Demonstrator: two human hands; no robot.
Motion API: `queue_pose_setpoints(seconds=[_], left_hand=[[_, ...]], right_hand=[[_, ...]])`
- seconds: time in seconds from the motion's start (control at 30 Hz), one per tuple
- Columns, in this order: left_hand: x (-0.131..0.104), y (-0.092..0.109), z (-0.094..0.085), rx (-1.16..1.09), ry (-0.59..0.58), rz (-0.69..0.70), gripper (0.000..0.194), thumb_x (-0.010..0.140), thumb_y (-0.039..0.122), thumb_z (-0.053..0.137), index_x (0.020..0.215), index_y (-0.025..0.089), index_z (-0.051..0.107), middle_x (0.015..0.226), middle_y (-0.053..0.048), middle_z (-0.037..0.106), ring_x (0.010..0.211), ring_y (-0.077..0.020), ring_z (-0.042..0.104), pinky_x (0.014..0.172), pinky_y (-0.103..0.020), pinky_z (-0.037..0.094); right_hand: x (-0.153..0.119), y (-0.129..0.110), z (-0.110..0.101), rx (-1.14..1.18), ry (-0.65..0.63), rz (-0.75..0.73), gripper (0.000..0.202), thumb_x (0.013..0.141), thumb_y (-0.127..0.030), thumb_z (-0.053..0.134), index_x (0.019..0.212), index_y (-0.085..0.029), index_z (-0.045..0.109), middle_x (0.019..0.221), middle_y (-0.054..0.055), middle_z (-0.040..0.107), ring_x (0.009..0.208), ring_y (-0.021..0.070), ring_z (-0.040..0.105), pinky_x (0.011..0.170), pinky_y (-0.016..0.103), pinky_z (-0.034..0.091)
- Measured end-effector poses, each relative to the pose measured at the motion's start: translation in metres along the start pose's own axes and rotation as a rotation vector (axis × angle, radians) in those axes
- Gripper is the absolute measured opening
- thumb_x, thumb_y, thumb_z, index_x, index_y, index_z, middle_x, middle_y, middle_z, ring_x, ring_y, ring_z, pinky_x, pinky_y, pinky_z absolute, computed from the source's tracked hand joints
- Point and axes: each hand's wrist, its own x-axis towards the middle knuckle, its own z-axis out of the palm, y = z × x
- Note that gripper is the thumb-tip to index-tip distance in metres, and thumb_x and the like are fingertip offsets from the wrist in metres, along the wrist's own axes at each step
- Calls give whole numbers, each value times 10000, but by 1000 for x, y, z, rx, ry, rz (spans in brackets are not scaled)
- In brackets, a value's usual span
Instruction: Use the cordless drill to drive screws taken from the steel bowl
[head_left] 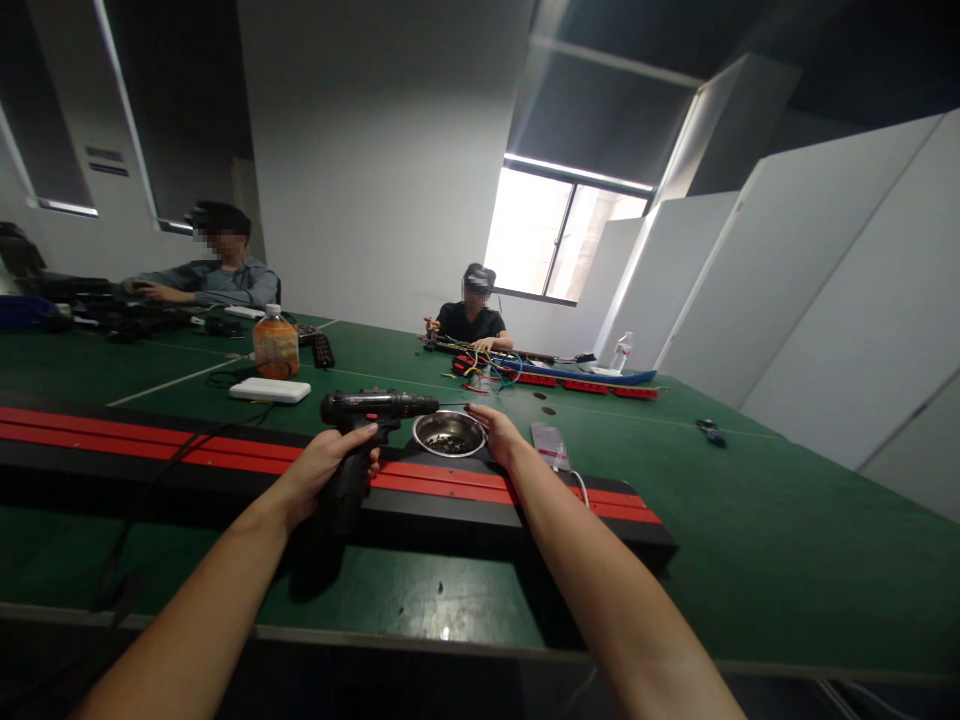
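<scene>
A black cordless drill (pixel 371 406) is in my left hand (pixel 330 460), its grip wrapped by the fingers. Its long thin bit points right, above the far rim of a steel bowl (pixel 427 448). Small dark pieces, probably screws, lie in the bowl. My right hand (pixel 498 432) is at the bowl's right side, with closed fingertips meeting the end of the bit. Whatever those fingertips pinch is too small to make out. Under both hands runs a long black bar with red strips (pixel 427 478), lying across the table.
Behind the bar are a white box (pixel 270 390), an orange drink bottle (pixel 276 345) and a phone (pixel 550 445) with a white cable. Across the green table (pixel 787 540), one person sits by coloured wires (pixel 487 365); another sits far left. A black cable crosses the bar's left part.
</scene>
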Motion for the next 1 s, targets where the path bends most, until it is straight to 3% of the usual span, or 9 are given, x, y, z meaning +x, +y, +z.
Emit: queue_pose_setpoints(seconds=[0.2, 0.5, 0.7, 1.0], left_hand=[[2, -2, -3, 17, -1, 0, 318, 752, 403, 783, 736, 105, 673, 679, -74, 677, 539, -153, 634, 460, -251, 522], [0, 0, -1, 21, -3, 5, 307, 769, 388, 773, 724, 103, 665, 663, -69, 661, 548, -152, 633, 455, -236, 509], [-3, 0, 0, 20, -1, 1, 293, 778, 371, 766, 738, 99, 665, 672, -73, 666, 547, -153, 633, 456, -242, 514], [1, -1, -2, 30, -1, -5, 326, 777, 407, 766, 762, 100, 657, 680, -69, 666, 555, -156, 636, 457, -242, 508]], right_hand=[[-8, -8, 2, 22, 53, 53, 164, 771, -308, 706, 877, -185, 689, 995, 63, 729, 857, 193, 677, 733, 295, 535], [-4, -6, -3, 22, -9, 80, 232, 781, -333, 721, 950, -177, 687, 1098, 84, 708, 883, 204, 684, 730, 304, 549], [1, -3, -9, 37, -72, 113, 313, 774, -353, 735, 1014, -159, 687, 1113, 98, 697, 833, 208, 693, 711, 317, 563], [0, -3, -9, 102, -39, 105, 283, 801, -305, 727, 1055, -195, 669, 1097, 63, 707, 838, 197, 700, 713, 315, 574]])
